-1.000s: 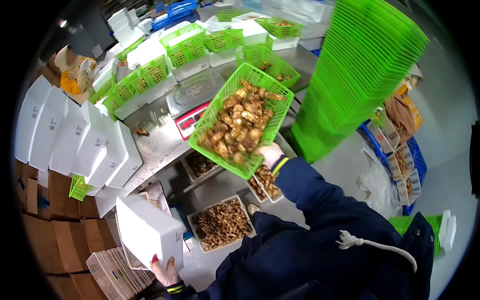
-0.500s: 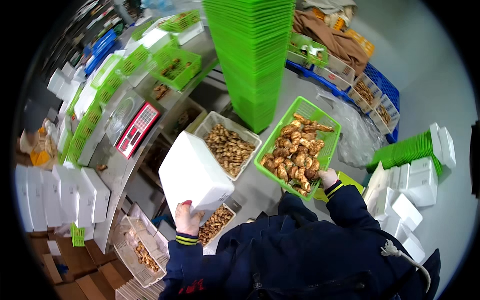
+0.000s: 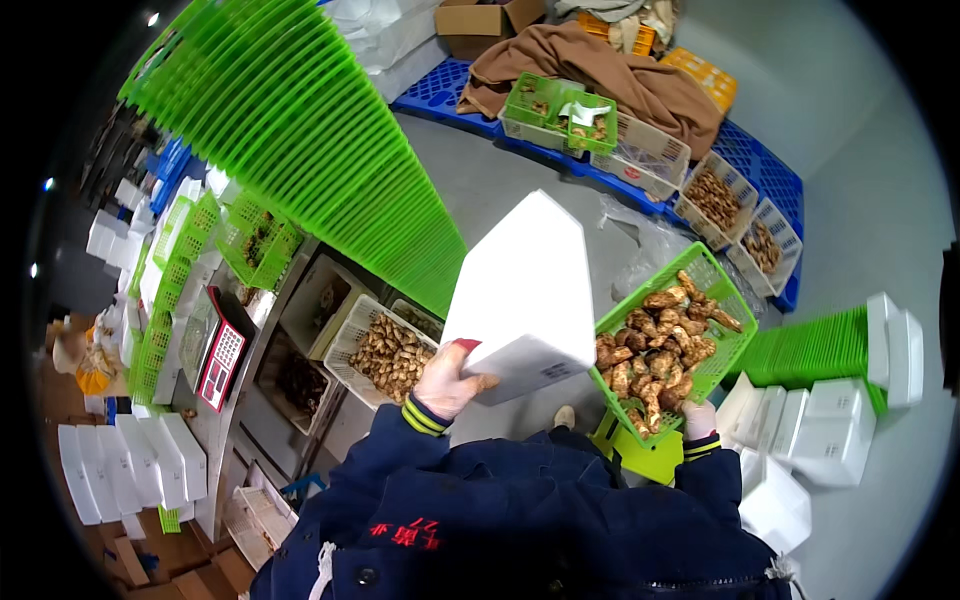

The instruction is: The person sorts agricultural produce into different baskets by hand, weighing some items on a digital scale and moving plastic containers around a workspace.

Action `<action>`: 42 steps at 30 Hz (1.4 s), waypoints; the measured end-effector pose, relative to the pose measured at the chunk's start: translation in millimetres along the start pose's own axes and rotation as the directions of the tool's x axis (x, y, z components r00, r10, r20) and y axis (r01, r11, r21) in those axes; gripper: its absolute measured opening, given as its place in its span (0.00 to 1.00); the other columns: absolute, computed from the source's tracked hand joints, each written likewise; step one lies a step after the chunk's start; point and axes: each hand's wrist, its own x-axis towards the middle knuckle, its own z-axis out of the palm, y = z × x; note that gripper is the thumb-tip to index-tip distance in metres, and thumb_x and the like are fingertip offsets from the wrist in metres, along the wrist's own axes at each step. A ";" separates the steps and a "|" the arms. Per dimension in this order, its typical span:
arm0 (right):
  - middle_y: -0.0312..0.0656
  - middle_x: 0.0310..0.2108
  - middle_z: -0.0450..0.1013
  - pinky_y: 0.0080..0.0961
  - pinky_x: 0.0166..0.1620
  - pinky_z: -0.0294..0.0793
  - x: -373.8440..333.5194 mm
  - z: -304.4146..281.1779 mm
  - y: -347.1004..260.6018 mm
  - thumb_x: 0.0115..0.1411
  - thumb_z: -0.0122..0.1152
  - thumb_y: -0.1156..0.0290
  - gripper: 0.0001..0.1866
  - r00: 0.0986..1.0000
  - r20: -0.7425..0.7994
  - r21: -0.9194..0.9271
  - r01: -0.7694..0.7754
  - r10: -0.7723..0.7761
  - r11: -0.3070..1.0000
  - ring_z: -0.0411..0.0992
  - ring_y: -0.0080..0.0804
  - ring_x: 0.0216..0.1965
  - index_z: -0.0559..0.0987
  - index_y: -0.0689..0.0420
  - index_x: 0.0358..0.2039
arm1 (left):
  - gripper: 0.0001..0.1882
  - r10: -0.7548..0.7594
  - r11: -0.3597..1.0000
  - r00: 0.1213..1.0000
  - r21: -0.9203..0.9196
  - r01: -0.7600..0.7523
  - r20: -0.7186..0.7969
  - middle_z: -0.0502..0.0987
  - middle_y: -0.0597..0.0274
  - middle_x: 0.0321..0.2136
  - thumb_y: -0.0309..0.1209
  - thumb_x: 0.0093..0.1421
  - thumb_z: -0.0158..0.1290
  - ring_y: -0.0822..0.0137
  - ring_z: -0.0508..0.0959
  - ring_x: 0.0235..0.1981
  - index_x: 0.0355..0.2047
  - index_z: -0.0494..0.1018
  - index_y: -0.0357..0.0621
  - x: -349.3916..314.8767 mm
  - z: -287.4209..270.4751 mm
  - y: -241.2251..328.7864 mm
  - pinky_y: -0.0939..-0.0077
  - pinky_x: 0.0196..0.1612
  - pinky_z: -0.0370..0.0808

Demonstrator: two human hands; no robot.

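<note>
in the head view, the left hand [image 3: 450, 383] holds a white foam box [image 3: 525, 280] by its near left corner, its fingers clamped on the wall with the thumb lying along the near side. the box is tilted, in front of the person and left of a green basket [image 3: 740, 345]. the right hand [image 3: 698, 420] is clamped on that basket at its near edge; some of its fingers are hidden behind the rim. the basket tilts too, and knobbly brown mushrooms [image 3: 655, 350] lie heaped in it. its left edge is right beside the foam box; whether they touch i cannot tell. below the basket, near the person's legs, is a yellow-green container [image 3: 645, 455].

to the left, a white crate [image 3: 348, 378] of mushrooms sits near the left hand, beside the metal surface [image 3: 212, 440] that carries a red-edged scale [image 3: 222, 360]. a tall stack of green baskets [image 3: 330, 150] leans across the upper left. at the top, a brown cloth [image 3: 600, 80] and several crates lie on a blue pallet [image 3: 435, 95]. more foam boxes [image 3: 835, 440] are piled at the right.
</note>
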 end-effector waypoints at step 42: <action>0.37 0.14 0.65 0.30 0.20 0.62 446.5 51.9 -139.6 0.54 0.58 0.75 0.09 0.837 0.481 -0.456 0.493 -0.261 0.741 0.63 0.26 0.17 0.71 0.63 0.20 | 0.18 -0.363 0.284 0.192 0.088 0.955 -0.912 0.71 0.60 0.51 0.29 0.59 0.46 0.59 0.65 0.59 0.48 0.73 0.60 185.8 -62.3 -65.1 0.41 0.65 0.46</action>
